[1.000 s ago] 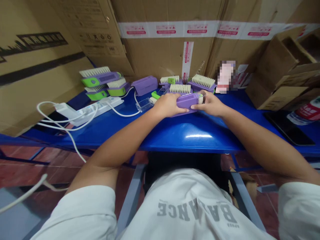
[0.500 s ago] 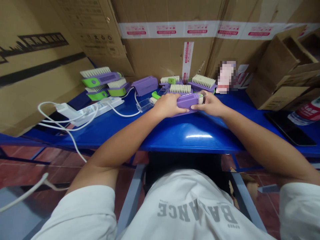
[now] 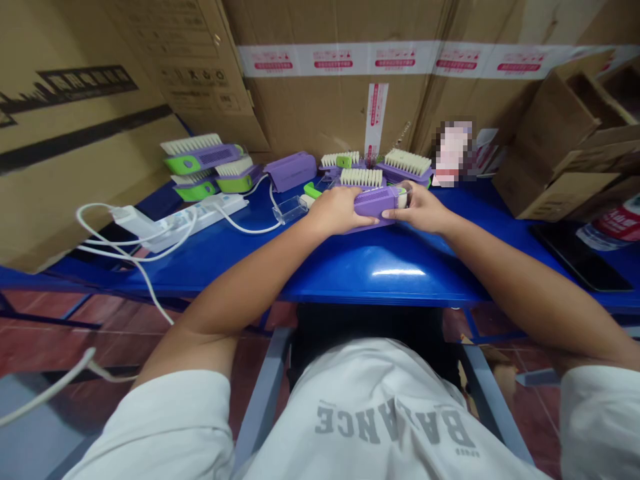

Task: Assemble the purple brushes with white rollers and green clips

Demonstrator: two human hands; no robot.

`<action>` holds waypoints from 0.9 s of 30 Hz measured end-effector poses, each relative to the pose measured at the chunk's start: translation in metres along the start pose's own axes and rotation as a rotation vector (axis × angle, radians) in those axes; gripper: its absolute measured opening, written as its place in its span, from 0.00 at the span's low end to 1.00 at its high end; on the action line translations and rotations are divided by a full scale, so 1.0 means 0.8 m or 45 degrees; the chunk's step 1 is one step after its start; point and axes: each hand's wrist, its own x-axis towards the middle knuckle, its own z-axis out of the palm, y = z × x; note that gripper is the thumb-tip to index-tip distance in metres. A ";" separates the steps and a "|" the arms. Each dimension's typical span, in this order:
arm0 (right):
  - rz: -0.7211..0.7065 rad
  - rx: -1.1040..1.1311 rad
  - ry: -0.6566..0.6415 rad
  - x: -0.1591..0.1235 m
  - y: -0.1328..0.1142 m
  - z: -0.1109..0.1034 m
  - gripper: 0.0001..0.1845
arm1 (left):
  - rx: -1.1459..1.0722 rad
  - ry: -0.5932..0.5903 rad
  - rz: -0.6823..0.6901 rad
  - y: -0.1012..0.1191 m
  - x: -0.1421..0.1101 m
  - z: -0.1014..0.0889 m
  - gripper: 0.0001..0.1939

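A purple brush (image 3: 376, 207) with a slotted side lies low over the table, bridging both of my hands. My left hand (image 3: 336, 211) wraps round its left end, thumb along the near side. At the other end, my right hand (image 3: 424, 209) pinches the brush beside a pale part and what looks like a clear cap; its fingertips are hidden behind. Just beyond the held brush are a brush with cream bristles (image 3: 361, 177) and another bristle brush (image 3: 407, 163). A clear plastic piece (image 3: 290, 211) sits left of my left hand.
Purple and green brushes (image 3: 203, 160) are stacked at the left, near a purple casing (image 3: 290, 171). A white power strip (image 3: 187, 220) trails cables. Cardboard boxes (image 3: 330, 100) wall the back of the blue table (image 3: 350, 273). A phone (image 3: 580, 257) and bottle (image 3: 613, 227) are at right.
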 end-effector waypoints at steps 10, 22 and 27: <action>0.058 0.029 -0.031 -0.001 -0.007 0.002 0.46 | -0.066 -0.013 0.022 -0.002 -0.001 -0.004 0.36; -0.113 -0.065 -0.082 -0.004 -0.018 -0.010 0.49 | -0.264 -0.024 0.014 -0.010 0.003 -0.004 0.32; -0.136 -0.178 -0.019 -0.005 -0.017 -0.009 0.47 | -0.248 0.003 0.033 -0.010 0.002 -0.003 0.34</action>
